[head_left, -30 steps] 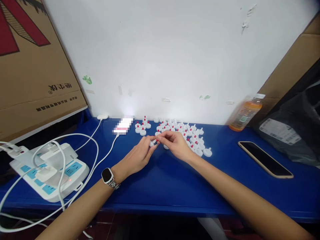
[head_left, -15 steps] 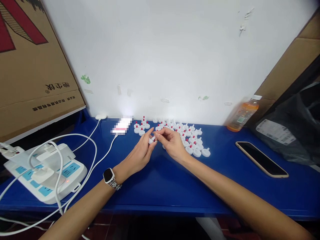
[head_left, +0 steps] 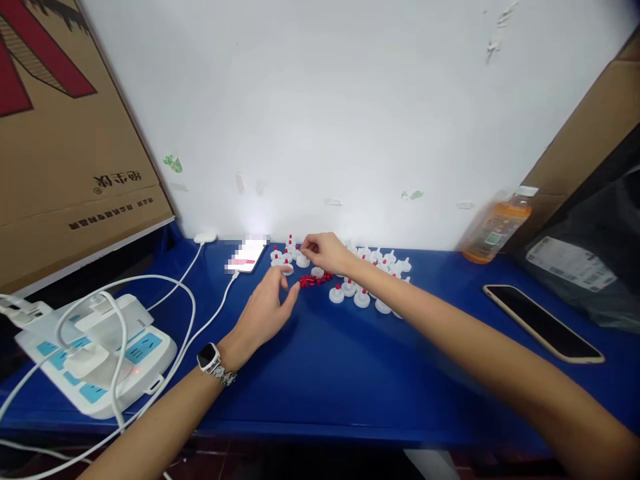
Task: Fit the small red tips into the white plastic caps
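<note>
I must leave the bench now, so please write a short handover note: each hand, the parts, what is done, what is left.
Left hand: open, empty, hovering above the blue table, near the pile of small red pieces.
Right hand: fingertips pinched at a white cap in the back group; whether it grips it cannot be told.
Done: many white caps with red tips stand near the wall.
Left: the loose red pieces, plus at least one plain white cap beside them.

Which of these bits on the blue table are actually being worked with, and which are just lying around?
In use: white caps, little red pieces, right hand at the caps, left hand beside the red pieces.

Lying about: power strip, dark phone, orange bottle, cardboard box.
</note>
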A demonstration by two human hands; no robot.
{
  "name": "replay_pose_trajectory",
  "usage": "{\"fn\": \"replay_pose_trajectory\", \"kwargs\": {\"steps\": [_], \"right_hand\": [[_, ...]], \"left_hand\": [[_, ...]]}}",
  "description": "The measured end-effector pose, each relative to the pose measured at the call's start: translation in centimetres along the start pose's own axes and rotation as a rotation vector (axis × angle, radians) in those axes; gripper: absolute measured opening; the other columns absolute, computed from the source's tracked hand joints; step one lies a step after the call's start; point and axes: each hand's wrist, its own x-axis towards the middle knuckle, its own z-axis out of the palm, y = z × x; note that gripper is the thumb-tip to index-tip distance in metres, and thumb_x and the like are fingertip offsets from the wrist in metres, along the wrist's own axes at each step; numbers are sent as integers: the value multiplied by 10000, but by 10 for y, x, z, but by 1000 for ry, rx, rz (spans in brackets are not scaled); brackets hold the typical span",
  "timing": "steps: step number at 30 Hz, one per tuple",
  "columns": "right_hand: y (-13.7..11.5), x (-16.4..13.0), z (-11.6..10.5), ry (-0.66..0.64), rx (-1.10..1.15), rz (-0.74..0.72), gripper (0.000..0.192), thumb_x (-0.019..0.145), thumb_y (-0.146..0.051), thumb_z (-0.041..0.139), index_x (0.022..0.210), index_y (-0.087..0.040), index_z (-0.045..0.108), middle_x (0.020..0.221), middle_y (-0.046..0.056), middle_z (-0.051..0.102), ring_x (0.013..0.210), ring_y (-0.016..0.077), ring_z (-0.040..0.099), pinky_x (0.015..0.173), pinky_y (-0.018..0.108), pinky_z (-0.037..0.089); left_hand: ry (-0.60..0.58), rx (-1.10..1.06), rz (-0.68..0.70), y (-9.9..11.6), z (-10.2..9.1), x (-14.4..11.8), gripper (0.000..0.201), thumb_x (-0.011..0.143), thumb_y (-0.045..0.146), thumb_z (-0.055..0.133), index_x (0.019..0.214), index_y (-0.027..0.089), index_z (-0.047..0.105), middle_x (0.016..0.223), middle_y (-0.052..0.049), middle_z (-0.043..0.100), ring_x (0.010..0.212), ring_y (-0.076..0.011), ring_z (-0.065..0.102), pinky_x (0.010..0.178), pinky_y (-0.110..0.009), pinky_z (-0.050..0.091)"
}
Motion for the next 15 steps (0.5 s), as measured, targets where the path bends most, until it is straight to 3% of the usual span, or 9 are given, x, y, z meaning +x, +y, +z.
{"fn": "replay_pose_trajectory", "kwargs": {"steps": [3, 6, 9, 11, 15], "right_hand": [[7, 16, 13, -156, -144, -40, 115, 804, -101, 596, 787, -150, 699, 735, 24, 708, 664, 128, 610, 639, 228, 417], [11, 24, 13, -227, -239, -33, 111, 825, -212, 652, 889, -169, 732, 760, 20, 719, 671, 139, 617, 655, 235, 419], [27, 31, 0, -130, -342, 51, 244, 916, -337, 563, 1027, -184, 717, 816, 33, 732, 727, 160, 640, 697, 251, 433], [41, 36, -8, -67, -466, 159, 269, 936, -307, 511, 1080, -178, 699, 887, 60, 744, 814, 188, 656, 750, 273, 439], [60, 49, -10, -65, -559, 219, 325, 887, -272, 582, 1174, -144, 667, 1006, 122, 746, 958, 255, 657, 875, 347, 429]], "left_hand": [[-122, 43, 17, 1, -2, -2, 252, 982, 412, 466, 1000, 210, 615, 943, -23, 556, 691, -146, 538, 664, -313, 433], [-136, 45, 12, 2, -2, -2, 244, 980, 402, 464, 949, 220, 623, 942, -22, 555, 723, -157, 551, 665, -311, 424], [-156, 42, 21, 0, 1, 0, 258, 975, 414, 471, 917, 219, 629, 924, -23, 552, 737, -165, 553, 677, -317, 422], [-164, 38, 21, -1, 3, 2, 268, 975, 420, 470, 916, 214, 632, 919, -26, 552, 743, -168, 554, 683, -323, 421], [-162, 13, 35, -2, 3, 4, 269, 975, 413, 476, 908, 205, 632, 937, -32, 563, 771, -172, 565, 697, -326, 424]]}}
